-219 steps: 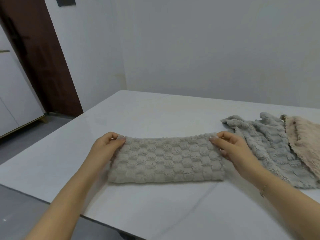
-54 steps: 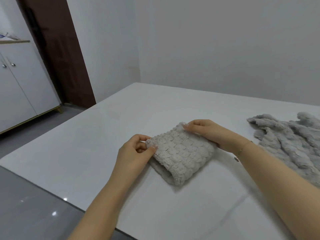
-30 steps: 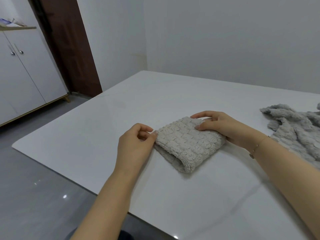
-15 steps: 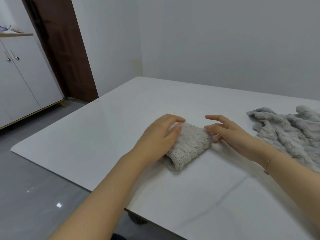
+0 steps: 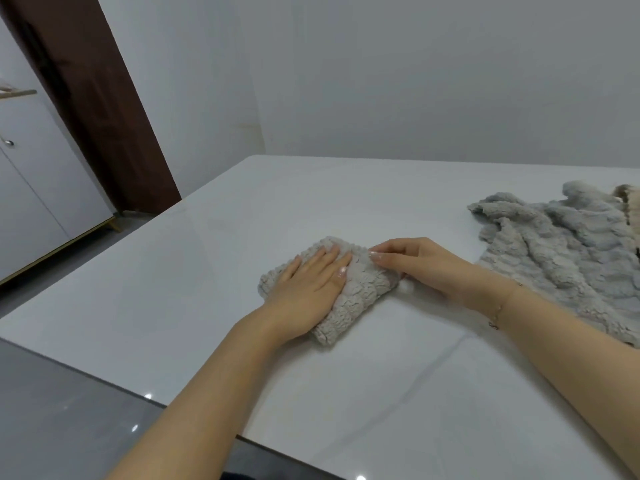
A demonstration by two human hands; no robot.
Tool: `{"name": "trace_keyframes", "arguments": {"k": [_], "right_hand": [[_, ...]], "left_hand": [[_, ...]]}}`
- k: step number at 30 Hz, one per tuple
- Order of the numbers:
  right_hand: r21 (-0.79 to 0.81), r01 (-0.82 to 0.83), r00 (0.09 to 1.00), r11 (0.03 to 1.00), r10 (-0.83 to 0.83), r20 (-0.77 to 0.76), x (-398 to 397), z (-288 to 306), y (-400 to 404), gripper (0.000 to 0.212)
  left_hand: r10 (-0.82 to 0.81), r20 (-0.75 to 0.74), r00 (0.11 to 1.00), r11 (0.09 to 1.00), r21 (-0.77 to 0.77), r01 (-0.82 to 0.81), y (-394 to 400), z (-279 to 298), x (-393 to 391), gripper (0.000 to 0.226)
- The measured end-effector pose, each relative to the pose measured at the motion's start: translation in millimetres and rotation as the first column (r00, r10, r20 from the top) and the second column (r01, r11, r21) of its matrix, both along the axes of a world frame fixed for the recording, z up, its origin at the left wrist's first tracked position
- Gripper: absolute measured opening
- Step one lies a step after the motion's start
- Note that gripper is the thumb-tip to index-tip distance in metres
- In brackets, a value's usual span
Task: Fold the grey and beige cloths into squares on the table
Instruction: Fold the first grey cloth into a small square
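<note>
A glossy white stone-look counter [image 5: 346, 202] with faint grey veins fills the lower part of the view, its corner pointing toward the room's back corner. Behind it rise plain, pale grey-white painted walls [image 5: 415, 81]. To the left stands a dark brown wooden door [image 5: 93, 98]. Further left is a white cabinet [image 5: 38, 188] with small round metal knobs and a light wooden base, standing on a polished grey tiled floor [image 5: 52, 410] that mirrors small bright spots of light.
</note>
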State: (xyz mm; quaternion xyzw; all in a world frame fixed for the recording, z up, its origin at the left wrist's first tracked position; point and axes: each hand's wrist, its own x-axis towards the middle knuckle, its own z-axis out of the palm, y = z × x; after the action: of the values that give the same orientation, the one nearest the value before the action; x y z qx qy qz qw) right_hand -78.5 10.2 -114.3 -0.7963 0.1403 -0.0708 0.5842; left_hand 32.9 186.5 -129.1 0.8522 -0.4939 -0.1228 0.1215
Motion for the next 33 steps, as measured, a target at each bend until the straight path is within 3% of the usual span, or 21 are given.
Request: {"name": "trace_keyframes", "arguments": {"k": [9, 13, 17, 21, 25, 28, 31, 33], "right_hand": [[-0.181, 0.080, 0.984, 0.980, -0.106, -0.141, 0.7, 5.3, -2.2, 0.039], [-0.147, -0.070, 0.980, 0.987, 0.040, -0.197, -2.9, 13.8, -2.0, 0.039], [-0.127, -0.187, 0.959, 0.974, 0.153, -0.240, -9.0, 16.9, -7.2, 0.079], [-0.240, -0.151, 0.952, 0.959, 0.075, -0.298, -13.3, 18.0, -11.3, 0.042], [-0.444, -0.068, 0.959, 0.894, -0.063, -0.275, -6.1, 12.9, -0.1, 0.049], [-0.577, -0.053, 0.978, 0.815, -0.074, -0.194, -1.8, 6.0, 5.5, 0.054], [-0.534, 0.021, 0.984, 0.845, -0.113, -0.140, -5.9, 6.7, 0.2, 0.046], [-0.471, 0.093, 0.987, 0.877, -0.142, -0.070, -9.0, 8.5, -5.0, 0.035]], "left_hand": [[-0.001, -0.028, 1.000, 1.000, -0.022, 0.001, 3.2, -0.1, 2.9, 0.047], [-0.020, -0.047, 0.999, 0.999, -0.028, 0.019, 3.5, -0.1, 4.3, 0.046], [-0.034, -0.051, 0.998, 0.999, -0.031, 0.032, 3.5, -1.1, 6.6, 0.046], [-0.044, -0.026, 0.999, 0.999, -0.015, 0.044, 2.8, -3.6, 8.6, 0.046], [-0.046, 0.029, 0.999, 0.999, 0.012, 0.046, 2.2, -4.8, 8.3, 0.048], [-0.007, -0.091, 0.996, 0.976, -0.217, -0.013, 11.7, -1.4, 0.7, 0.045], [0.052, -0.348, 0.936, 0.802, -0.544, -0.247, 36.0, 7.3, -16.1, 0.027], [0.195, -0.314, 0.929, 0.683, -0.636, -0.359, 57.0, 12.0, -29.5, 0.017]]}}
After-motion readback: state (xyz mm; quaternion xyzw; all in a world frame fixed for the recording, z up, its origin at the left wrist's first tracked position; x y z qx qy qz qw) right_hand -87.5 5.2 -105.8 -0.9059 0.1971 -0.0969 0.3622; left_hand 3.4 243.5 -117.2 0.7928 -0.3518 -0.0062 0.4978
